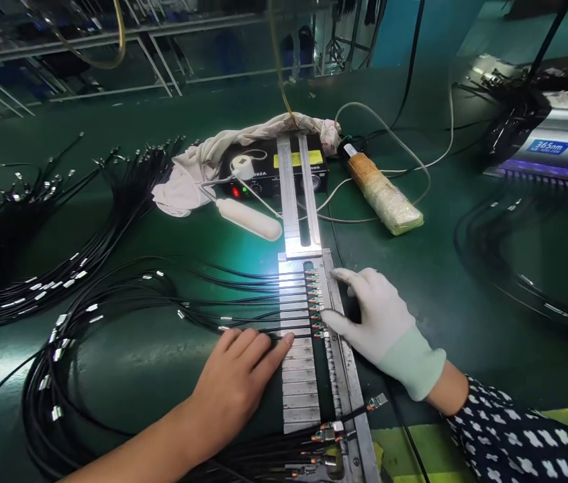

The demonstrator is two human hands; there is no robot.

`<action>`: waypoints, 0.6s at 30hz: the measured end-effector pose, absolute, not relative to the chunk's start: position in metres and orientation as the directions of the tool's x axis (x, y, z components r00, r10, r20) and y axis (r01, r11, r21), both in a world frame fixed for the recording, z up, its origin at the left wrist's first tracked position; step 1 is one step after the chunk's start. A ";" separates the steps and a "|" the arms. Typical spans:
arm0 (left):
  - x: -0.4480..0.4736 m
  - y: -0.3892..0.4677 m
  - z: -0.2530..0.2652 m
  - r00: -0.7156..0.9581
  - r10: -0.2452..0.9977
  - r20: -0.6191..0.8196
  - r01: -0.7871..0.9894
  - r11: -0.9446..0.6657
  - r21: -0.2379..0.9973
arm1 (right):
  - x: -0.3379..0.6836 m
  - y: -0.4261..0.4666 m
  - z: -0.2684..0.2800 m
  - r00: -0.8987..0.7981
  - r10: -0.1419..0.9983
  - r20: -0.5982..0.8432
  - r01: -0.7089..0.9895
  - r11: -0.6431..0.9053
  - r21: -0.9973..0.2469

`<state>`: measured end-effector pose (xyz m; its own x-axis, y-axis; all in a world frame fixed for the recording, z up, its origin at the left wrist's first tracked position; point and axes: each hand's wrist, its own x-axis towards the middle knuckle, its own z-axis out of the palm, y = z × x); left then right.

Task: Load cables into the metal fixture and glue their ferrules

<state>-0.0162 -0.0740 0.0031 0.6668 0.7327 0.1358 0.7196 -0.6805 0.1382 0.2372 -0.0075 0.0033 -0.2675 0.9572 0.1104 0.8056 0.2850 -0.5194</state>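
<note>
The upper slots of a long, silver-grey metal fixture with a row of parallel grooves [300,386] hold thin black cables, their small metal connectors with exposed coloured wires [315,307] lined up along its right-hand rail. This part looks done; the grooves below are bare, so the row seems only partly filled. More black cables with metal connectors [332,431] lie loose across the fixture's lower end, and a looped bundle of black cables with shiny pale sleeves [45,384] rests to the left on the dark green table [163,379].

The bare left hand [244,367] lies palm down, fingers bent, thumb tip at the grooves' left edge beside the lowest seated cable; whether it pinches anything is hidden. The right hand in a white glove [382,315] is open, thumb and index finger spread, thumb tip by the connectors, index fingertip at the rail.
</note>
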 end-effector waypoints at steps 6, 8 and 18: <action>-0.013 -0.078 0.003 0.641 0.754 0.141 0.742 -0.656 0.135 | 0.218 -0.006 0.005 -0.288 0.949 0.127 0.843 0.315 -0.437; -0.011 -0.077 0.003 0.622 0.771 0.136 0.758 -0.637 0.141 | 0.215 -0.002 0.004 -0.274 0.950 0.150 0.848 0.312 -0.428; -0.017 -0.089 0.031 0.562 0.813 0.153 0.783 -0.583 0.216 | 0.217 0.011 -0.003 -0.275 0.933 0.231 0.846 0.349 -0.403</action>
<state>-0.0171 -0.0887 0.0309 0.5622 0.8127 0.1532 0.7835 -0.5827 0.2159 0.2172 0.0113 -0.0027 -0.2748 0.9334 0.2308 0.8459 0.3488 -0.4034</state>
